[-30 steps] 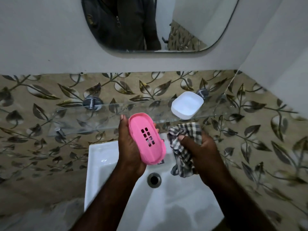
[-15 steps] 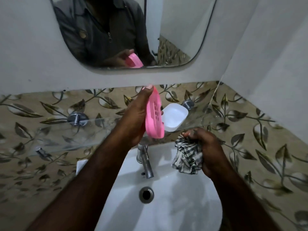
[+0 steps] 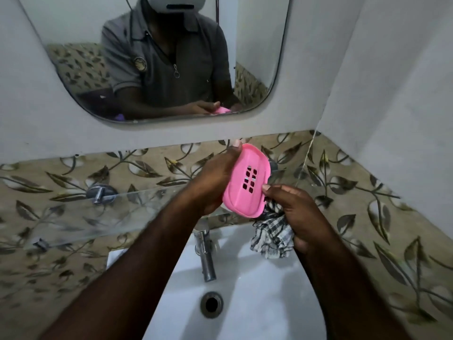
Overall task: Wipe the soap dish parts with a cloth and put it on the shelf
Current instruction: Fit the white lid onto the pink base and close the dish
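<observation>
The pink soap dish part (image 3: 247,185) is sitting in the left hand (image 3: 213,179), whose fingers (image 3: 232,149) are curling round its edges, up in front of the glass shelf (image 3: 127,207) and above the sink (image 3: 264,315). The right hand (image 3: 297,212) is squeezing the checked cloth (image 3: 272,235), thumb touching the pink rim. Wiping looks to be going on; putting it on the shelf is waiting.

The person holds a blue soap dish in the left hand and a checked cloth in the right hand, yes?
Not quite. The soap dish is pink, not blue, as the head view shows. The left hand does hold it, and the right hand grips the checked cloth.
</observation>
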Available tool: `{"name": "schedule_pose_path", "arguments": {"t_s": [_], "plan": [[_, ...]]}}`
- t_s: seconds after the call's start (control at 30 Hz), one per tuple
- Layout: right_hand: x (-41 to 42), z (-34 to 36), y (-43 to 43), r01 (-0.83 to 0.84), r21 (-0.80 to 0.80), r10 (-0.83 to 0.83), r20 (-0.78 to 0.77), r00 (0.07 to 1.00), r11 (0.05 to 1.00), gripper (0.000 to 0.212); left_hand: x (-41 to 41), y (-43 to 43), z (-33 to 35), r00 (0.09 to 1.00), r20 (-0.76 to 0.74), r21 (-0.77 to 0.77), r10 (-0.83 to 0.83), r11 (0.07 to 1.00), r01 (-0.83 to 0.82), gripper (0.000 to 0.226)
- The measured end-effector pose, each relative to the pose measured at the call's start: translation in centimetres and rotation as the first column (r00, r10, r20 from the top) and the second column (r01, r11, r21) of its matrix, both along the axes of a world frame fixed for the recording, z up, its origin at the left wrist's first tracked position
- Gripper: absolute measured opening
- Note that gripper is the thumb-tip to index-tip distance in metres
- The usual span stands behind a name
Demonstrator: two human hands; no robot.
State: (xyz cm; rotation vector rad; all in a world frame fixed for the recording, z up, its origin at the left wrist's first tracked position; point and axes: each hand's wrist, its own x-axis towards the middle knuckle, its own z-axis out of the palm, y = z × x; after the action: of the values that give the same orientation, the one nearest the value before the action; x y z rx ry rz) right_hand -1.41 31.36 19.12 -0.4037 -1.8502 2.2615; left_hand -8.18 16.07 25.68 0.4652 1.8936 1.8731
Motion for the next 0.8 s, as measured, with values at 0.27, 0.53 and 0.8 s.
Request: {"name": "schedule_pose_path", "arguments": {"t_s": [0.27,0.53,0.8], "plan": [[-1.2,-1.2,-0.7,0.086,-0.074,-0.086,-0.003,0.996,0.994,0.018,-3.1,-0.3,-1.7,0.768,-0.621,-0.256,0.157,0.886,-0.388,0.017],[-1.7,-0.9,-1.8,0.103,0.016,-0.103,-0.015,0.995,0.995,0.014,-4.1,0.5,-1.0,0.812,-0.535,-0.685,-0.232,0.682,-0.256,0.069],[-1.8,-1.8,-1.8,0.17,-0.006,-0.17,0.032,0.985,0.985,0.017,-4.0,2.4,-2.2,0.81,-0.47,-0.801,-0.35,0.556,-0.224,0.101]]}}
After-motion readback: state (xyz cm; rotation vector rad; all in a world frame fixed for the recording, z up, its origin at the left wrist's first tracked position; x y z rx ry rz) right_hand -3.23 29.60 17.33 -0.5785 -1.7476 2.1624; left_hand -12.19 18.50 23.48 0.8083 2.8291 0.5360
